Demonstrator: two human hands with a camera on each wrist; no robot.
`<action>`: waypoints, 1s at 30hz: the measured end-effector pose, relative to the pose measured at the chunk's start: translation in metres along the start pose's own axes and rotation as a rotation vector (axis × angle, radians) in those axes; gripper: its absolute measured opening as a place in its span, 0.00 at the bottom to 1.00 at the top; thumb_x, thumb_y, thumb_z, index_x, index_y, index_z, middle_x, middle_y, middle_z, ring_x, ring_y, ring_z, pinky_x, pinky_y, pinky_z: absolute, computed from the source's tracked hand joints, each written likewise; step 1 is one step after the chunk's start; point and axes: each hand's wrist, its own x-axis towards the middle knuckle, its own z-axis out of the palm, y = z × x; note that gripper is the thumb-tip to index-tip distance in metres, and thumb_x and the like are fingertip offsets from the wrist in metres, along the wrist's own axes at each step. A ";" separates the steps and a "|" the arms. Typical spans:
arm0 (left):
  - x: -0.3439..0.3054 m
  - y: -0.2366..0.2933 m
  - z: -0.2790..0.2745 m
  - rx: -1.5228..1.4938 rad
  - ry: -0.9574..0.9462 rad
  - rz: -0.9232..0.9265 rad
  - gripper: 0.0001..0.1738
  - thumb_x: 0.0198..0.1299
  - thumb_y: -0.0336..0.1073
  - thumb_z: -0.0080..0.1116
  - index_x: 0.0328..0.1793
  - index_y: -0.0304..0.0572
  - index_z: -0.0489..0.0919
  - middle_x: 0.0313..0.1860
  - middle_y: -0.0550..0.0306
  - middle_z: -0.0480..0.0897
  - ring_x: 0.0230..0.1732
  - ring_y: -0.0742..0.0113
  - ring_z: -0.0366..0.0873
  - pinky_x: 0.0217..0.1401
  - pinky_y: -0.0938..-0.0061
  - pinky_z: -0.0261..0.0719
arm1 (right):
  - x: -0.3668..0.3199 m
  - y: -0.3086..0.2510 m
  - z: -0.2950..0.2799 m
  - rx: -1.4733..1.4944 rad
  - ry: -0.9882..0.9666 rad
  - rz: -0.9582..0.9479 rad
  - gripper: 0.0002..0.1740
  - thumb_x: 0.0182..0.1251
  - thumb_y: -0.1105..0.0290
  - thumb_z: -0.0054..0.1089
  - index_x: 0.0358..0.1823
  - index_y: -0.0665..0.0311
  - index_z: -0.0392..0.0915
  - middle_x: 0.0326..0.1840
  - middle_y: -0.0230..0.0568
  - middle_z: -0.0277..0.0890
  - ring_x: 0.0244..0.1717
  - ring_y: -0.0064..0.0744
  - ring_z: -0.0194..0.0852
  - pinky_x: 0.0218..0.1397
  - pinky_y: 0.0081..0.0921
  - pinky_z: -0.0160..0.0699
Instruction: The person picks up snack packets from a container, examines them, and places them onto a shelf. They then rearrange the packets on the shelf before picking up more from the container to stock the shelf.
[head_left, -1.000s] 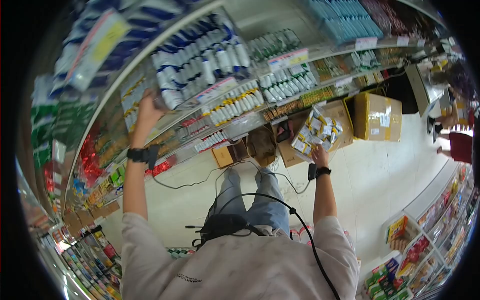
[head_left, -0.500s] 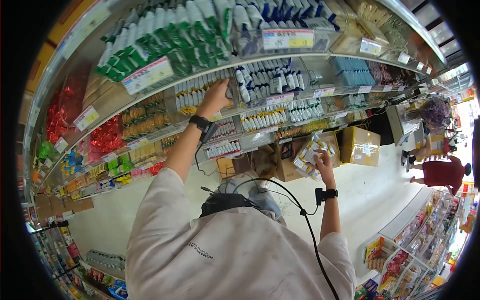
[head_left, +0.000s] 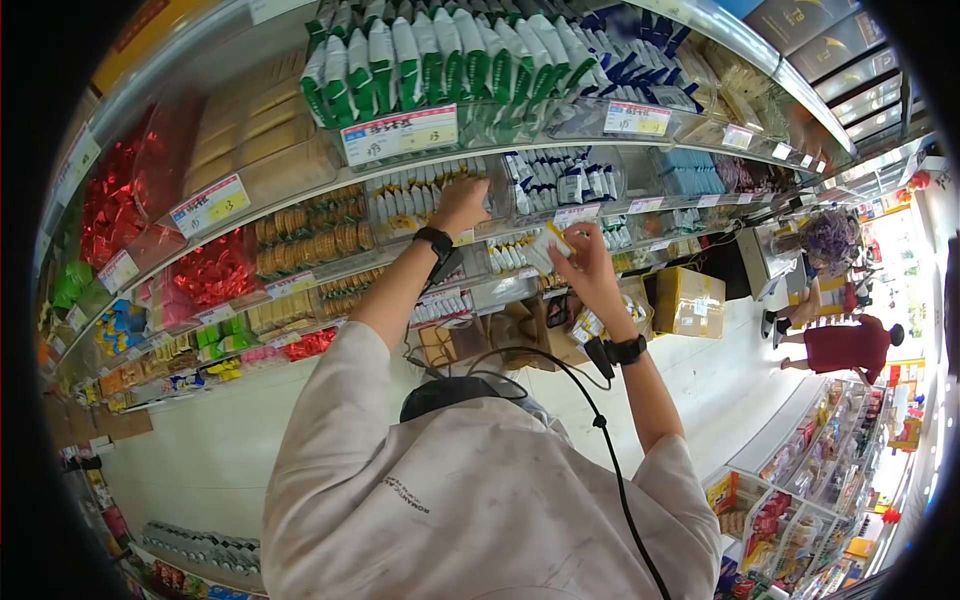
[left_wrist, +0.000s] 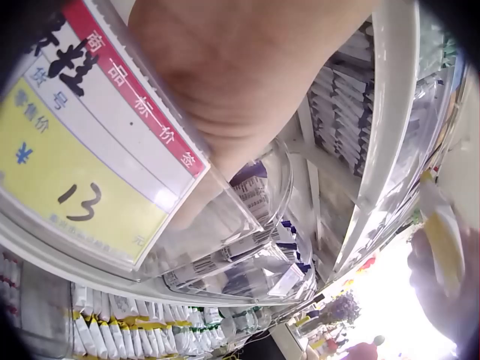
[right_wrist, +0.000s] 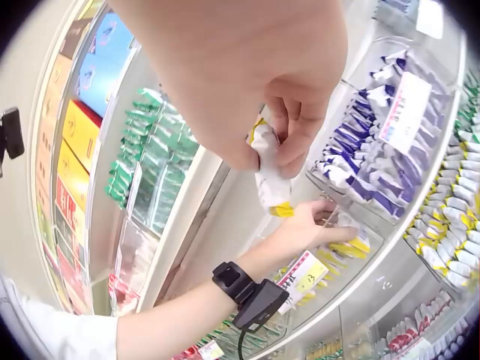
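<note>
My right hand (head_left: 592, 265) pinches a white packet with yellow ends (right_wrist: 271, 169) between thumb and fingers, held up in front of the shelf. My left hand (right_wrist: 304, 229) reaches into a clear bin of similar yellow-and-white packets (right_wrist: 352, 244). Its fingers are bent over the packets at the bin's right side; whether they grip one I cannot tell. In the left wrist view, a price tag marked 13 (left_wrist: 90, 150) covers part of the left hand (left_wrist: 240, 67). Below the right hand, a bag of yellow-and-white packets (head_left: 590, 325) shows by the cardboard boxes.
Green-and-white packets (head_left: 440, 60) fill the shelf above; blue-and-white packets (head_left: 570, 180) sit in the neighbouring bin. A taped cardboard box (head_left: 690, 303) stands on the floor. A black cable (head_left: 610, 460) runs over the shirt. A person in red (head_left: 845, 345) is farther right.
The right hand has risen from the bag low by the boxes to shelf height, bringing a packet up. The left hand stays at the yellow-and-white bin as the head view swings.
</note>
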 end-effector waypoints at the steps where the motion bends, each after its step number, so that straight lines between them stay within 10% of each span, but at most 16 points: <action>1: -0.001 0.000 -0.002 -0.009 0.002 -0.012 0.28 0.44 0.40 0.77 0.51 0.37 0.83 0.45 0.44 0.86 0.55 0.43 0.81 0.56 0.53 0.81 | 0.011 -0.008 0.009 -0.063 0.047 -0.078 0.17 0.71 0.72 0.69 0.54 0.69 0.73 0.42 0.42 0.84 0.35 0.24 0.82 0.37 0.25 0.81; 10: -0.004 0.002 -0.001 0.024 0.104 -0.062 0.29 0.40 0.36 0.76 0.51 0.39 0.81 0.51 0.47 0.85 0.58 0.48 0.81 0.56 0.56 0.85 | 0.081 -0.011 0.068 -0.511 -0.050 -0.175 0.13 0.67 0.69 0.65 0.49 0.64 0.76 0.40 0.48 0.79 0.36 0.50 0.80 0.38 0.45 0.78; 23: -0.005 -0.006 0.011 -0.062 0.211 -0.061 0.37 0.38 0.34 0.77 0.57 0.31 0.75 0.49 0.43 0.85 0.57 0.46 0.81 0.54 0.58 0.85 | 0.139 0.040 0.114 -1.272 0.095 -0.575 0.08 0.58 0.66 0.62 0.35 0.59 0.87 0.51 0.41 0.77 0.61 0.43 0.69 0.67 0.46 0.65; 30: -0.002 -0.009 0.018 -0.070 0.229 -0.077 0.38 0.39 0.35 0.78 0.58 0.29 0.73 0.48 0.41 0.85 0.56 0.45 0.81 0.55 0.56 0.84 | 0.125 0.033 0.110 -1.046 0.117 -0.555 0.20 0.62 0.65 0.65 0.55 0.63 0.82 0.60 0.45 0.76 0.73 0.50 0.63 0.82 0.55 0.51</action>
